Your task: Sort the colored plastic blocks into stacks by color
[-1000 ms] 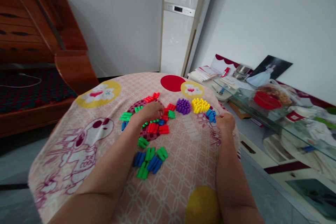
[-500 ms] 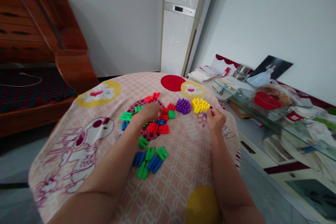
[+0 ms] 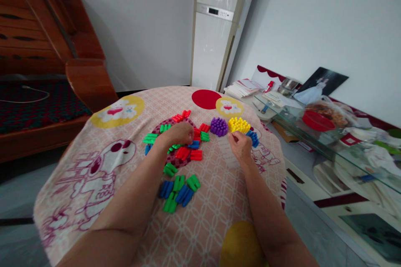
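My left hand hovers over the mixed pile of plastic building pieces, fingers curled inward; anything in them is hidden. Red pieces, a blue piece and a green piece lie around it. My right hand is closed in a pinch just in front of the yellow cluster of peg-like pieces; I cannot make out what it pinches. Left of its fingertips stands the purple cluster. Right of the hand, a small blue cluster is partly covered by it.
Nearer me on the patterned tablecloth lie green pieces and blue pieces. A glass-topped cabinet with a red bowl and papers runs along the right. A wooden sofa stands at the left.
My right hand has moved left from the small blue cluster, past the yellow cluster's front, toward the purple one. My left hand stays nearly in place over the pile.
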The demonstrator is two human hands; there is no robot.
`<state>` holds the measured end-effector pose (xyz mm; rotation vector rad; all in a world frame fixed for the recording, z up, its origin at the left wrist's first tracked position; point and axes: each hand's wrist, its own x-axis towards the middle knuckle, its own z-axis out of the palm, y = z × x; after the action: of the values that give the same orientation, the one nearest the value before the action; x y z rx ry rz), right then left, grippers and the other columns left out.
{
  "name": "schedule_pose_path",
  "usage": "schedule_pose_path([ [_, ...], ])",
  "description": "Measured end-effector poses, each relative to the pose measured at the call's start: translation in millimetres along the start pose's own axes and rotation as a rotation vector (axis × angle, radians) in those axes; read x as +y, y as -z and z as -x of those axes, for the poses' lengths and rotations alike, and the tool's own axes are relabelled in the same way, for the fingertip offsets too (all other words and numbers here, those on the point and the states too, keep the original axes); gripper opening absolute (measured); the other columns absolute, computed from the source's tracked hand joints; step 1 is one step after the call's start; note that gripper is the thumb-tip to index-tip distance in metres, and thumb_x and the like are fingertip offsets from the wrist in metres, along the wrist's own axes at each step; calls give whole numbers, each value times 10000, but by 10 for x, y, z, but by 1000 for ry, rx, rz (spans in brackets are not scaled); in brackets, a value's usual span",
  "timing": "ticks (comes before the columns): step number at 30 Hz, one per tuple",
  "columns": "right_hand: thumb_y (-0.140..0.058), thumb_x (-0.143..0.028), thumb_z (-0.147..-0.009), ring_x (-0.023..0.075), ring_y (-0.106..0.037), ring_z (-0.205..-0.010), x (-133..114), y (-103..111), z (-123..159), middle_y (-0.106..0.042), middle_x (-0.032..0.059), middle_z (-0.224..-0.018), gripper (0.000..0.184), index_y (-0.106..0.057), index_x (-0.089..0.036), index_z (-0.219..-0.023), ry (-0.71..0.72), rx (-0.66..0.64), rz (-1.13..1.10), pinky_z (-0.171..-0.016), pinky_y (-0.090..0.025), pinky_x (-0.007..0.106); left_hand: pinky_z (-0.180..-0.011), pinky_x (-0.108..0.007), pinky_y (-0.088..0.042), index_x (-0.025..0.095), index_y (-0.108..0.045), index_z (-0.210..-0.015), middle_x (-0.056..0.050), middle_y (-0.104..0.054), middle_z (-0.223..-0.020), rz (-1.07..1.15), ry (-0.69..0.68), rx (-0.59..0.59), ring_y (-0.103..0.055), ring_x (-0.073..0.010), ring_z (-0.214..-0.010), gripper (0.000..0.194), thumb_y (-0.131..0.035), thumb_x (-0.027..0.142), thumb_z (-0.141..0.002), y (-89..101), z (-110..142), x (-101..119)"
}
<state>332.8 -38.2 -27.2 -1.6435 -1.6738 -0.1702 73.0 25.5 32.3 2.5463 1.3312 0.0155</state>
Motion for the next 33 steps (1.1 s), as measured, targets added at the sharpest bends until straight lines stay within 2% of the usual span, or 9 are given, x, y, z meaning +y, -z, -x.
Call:
schedule_pose_path([
  [3, -538, -367, -905, 144, -573, -624, -95, -12, 18, -681, 38, -674, 288, -681, -187, -731, 47, -88, -91, -655, -405, 248, -617, -230, -438, 153, -763, -770, -45, -741, -712, 123, -28, 107, -655, -160, -670, 175, -606, 121, -699, 28, -7, 23],
  [7, -596, -303, -873, 157, -620, -663, -225, -97, 63, -706, 34, -727, 172, -727, -193, -858, 121, -193, -206, -681, -442, 253, -625, -222, -454, 142, -754, -788, -35, -742, -706, 211, -35, 153, -660, -154, -671, 146, -634, 132, -707, -22, -59, 81],
  [10, -615, -266, -868, 164, -639, -681, -285, -156, 96, -721, 37, -755, 149, -742, -193, -898, 142, -290, -280, -688, -458, 259, -636, -221, -482, 132, -751, -817, -33, -749, -723, 327, -57, 134, -676, -151, -669, 156, -619, 133, -733, -94, -102, 155],
  [13, -632, -280, -880, 157, -628, -645, -320, -191, 119, -709, 24, -724, 150, -749, -190, -906, 125, -381, -340, -632, -443, 249, -616, -211, -506, 130, -743, -888, -25, -755, -739, 471, -55, 61, -685, -136, -640, 214, -562, 116, -773, -169, -133, 222],
  [15, -677, -295, -862, 153, -614, -617, -336, -215, 128, -696, 13, -694, 156, -755, -184, -938, 106, -409, -349, -601, -425, 245, -604, -199, -506, 137, -740, -906, -18, -754, -739, 477, -52, 50, -688, -128, -634, 246, -543, 90, -766, -216, -149, 242],
  [20, -696, -251, -845, 162, -635, -655, -372, -299, 142, -734, 28, -747, 97, -758, -193, -894, 84, -395, -299, -620, -438, 251, -602, -186, -500, 147, -742, -932, -11, -754, -761, 408, -68, 51, -698, -129, -661, 313, -526, 50, -727, -298, -180, 233],
  [25, -658, -222, -837, 166, -650, -645, -412, -301, 147, -746, 34, -745, 89, -739, -195, -811, 57, -390, -271, -609, -441, 251, -630, -201, -507, 137, -739, -913, -37, -762, -800, 405, -111, 38, -696, -142, -683, 287, -530, 73, -727, -315, -194, 241],
  [29, -655, -270, -817, 173, -665, -667, -309, -135, 69, -752, 29, -739, 110, -744, -206, -808, -15, -299, -188, -648, -461, 257, -644, -213, -509, 139, -731, -990, -33, -758, -809, 456, -113, 47, -695, -148, -700, 310, -548, 132, -739, -265, -180, 225],
  [33, -647, -327, -809, 192, -677, -748, -43, 162, -74, -765, 44, -791, 172, -766, -211, -851, -207, -136, 90, -692, -454, 265, -713, -233, -513, 132, -739, -968, -48, -767, -867, 395, -139, 125, -700, -168, -781, 281, -591, 216, -745, -138, -137, 120],
])
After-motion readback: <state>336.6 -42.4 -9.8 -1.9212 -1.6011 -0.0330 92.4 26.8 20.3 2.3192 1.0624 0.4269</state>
